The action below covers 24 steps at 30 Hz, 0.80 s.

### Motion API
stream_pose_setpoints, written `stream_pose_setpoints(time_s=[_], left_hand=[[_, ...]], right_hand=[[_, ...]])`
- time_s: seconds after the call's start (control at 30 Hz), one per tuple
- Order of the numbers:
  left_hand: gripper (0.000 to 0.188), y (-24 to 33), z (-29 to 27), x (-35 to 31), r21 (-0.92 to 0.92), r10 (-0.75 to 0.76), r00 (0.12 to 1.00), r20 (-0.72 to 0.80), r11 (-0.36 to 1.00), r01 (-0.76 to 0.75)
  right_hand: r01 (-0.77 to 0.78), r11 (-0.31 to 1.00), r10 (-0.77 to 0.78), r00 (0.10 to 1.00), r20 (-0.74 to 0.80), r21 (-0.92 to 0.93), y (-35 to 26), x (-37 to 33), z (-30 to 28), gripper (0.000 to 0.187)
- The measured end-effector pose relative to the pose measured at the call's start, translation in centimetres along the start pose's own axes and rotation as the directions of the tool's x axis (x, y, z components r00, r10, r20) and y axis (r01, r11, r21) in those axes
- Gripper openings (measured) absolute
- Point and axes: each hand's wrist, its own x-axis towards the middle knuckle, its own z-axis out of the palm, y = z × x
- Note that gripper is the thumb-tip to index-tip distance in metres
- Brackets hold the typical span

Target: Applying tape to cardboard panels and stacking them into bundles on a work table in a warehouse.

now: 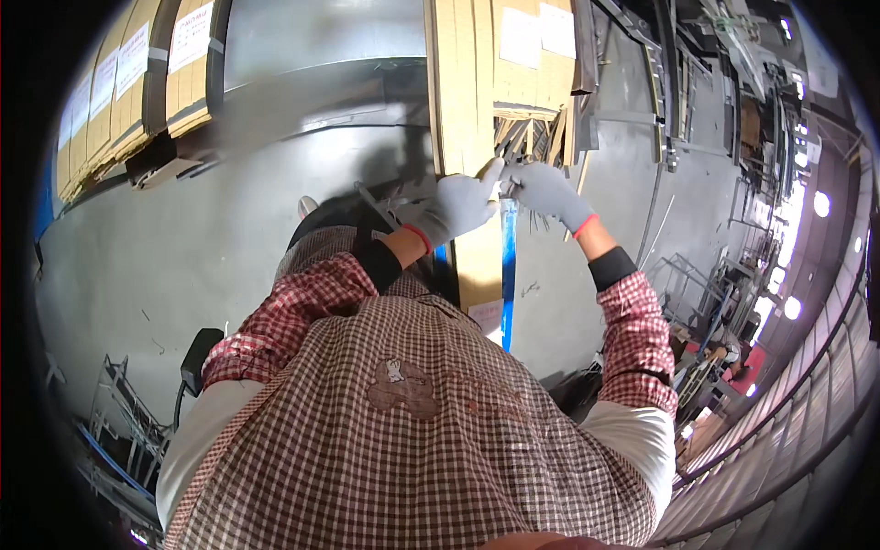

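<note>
Both my hands wear grey gloves with red cuffs and meet at the right edge of a long, narrow cardboard carton (463, 101). My left hand (461, 209) lies over the carton, its thumb and fingers drawn together at the edge. Just beside it, my right hand (547, 194) is closed with its fingertips pinched. A small dark piece shows between the two hands, too small to name. Beyond my right hand, several thin strips (532, 139) jut from the end of a wider cardboard package (536, 78). A blue bar (509, 284) runs along the carton's right side, below the hands.
Several tall cardboard packages (188, 69) stand at the far left. Long dark metal profiles (674, 82) lie at the far right. Metal racks (124, 412) stand at the lower left. The grey floor (156, 266) has small scraps on it. Another person (729, 351) is at the right.
</note>
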Motion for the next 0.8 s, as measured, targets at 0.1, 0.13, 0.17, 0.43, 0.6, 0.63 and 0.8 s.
stream_pose_setpoints(time_s=[0.1, 0.13, 0.17, 0.43, 0.6, 0.63, 0.8], left_hand=[[0.055, -0.1, -0.8, 0.6, 0.050, 0.030, 0.996, 0.081, 0.998, -0.034], [0.051, -0.6, 0.6, 0.7, 0.045, 0.098, 0.986, 0.136, 0.993, -0.105], [0.051, -0.6, 0.6, 0.7, 0.040, 0.108, 0.983, 0.147, 0.993, -0.115], [0.064, -6.6, 0.7, -0.5, -0.011, 0.081, 0.976, -0.200, 0.996, -0.085], [0.068, -1.4, -9.2, -4.3, -0.432, -0.178, 0.931, 0.318, 0.847, 0.310], [0.073, -1.0, -11.6, -4.0, -0.595, -0.231, 0.863, 0.450, 0.643, 0.482], [0.065, -1.8, -12.5, -3.9, -0.764, -0.134, 0.897, 0.420, 0.482, 0.430]], right_hand=[[0.092, 0.994, -0.090, 0.995, 0.037, -0.062, 3.2, 2.3, 2.2, 0.016], [0.052, 0.853, 0.153, 0.926, 0.345, -0.519, 5.3, 3.6, 3.9, 0.019], [-0.144, 0.859, 0.349, 0.866, 0.357, -0.491, 8.5, 3.0, 5.8, 0.024], [-0.234, 0.949, 0.207, 0.968, 0.143, 0.212, -1.1, 0.6, 3.2, 0.021], [-0.040, 0.880, -0.021, 0.992, 0.123, 0.473, -5.5, -4.2, -2.0, 0.023], [0.240, 0.768, -0.174, 0.970, -0.168, 0.593, -8.4, -4.1, -3.2, 0.024], [0.198, 0.839, -0.255, 0.966, 0.044, 0.506, -10.3, -1.9, -5.6, 0.031]])
